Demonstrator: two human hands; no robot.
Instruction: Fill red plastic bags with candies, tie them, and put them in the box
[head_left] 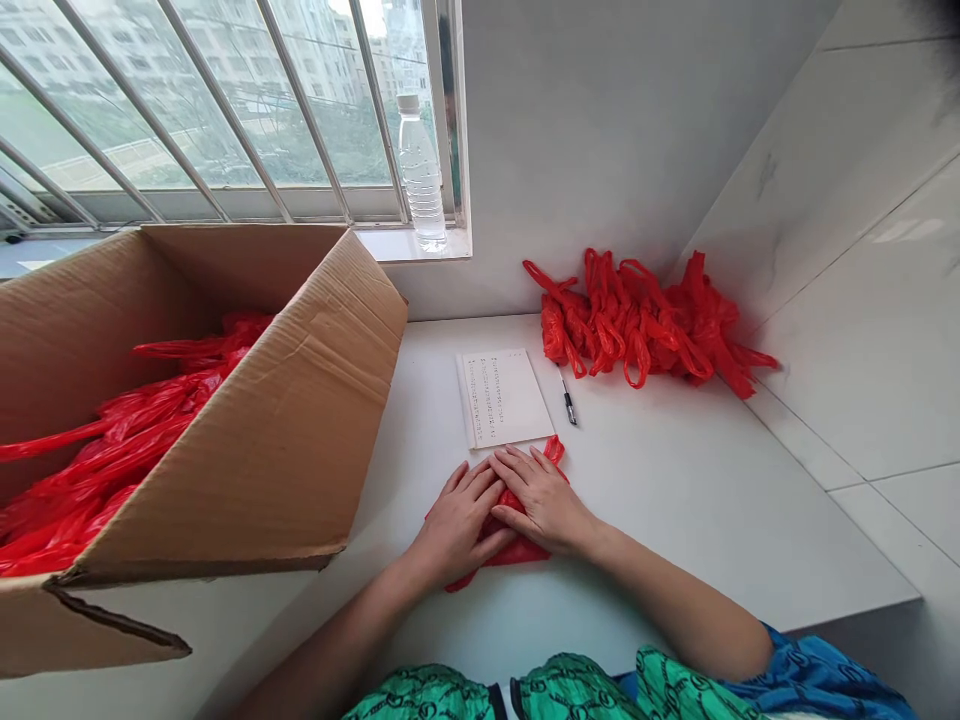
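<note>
A red plastic bag (517,552) lies on the white table in front of me, mostly covered by both hands. My left hand (461,515) rests flat on its left side, fingers stretched out. Across the right side lies my right hand (544,500), its fingers also extended and their tips meeting those of the left. One loop of the bag pokes out past the right fingertips. Just beyond the hands is a sheet or notepad (506,398) with rows of small writing, and a black pen (569,400) lies to its right.
An open cardboard box (292,430) with red plastic bags (150,420) inside stands at left. Against the back wall sits a row of bundled red bags (637,320). A water bottle (421,180) stands on the sill by the barred window. A tiled wall (862,300) bounds the right.
</note>
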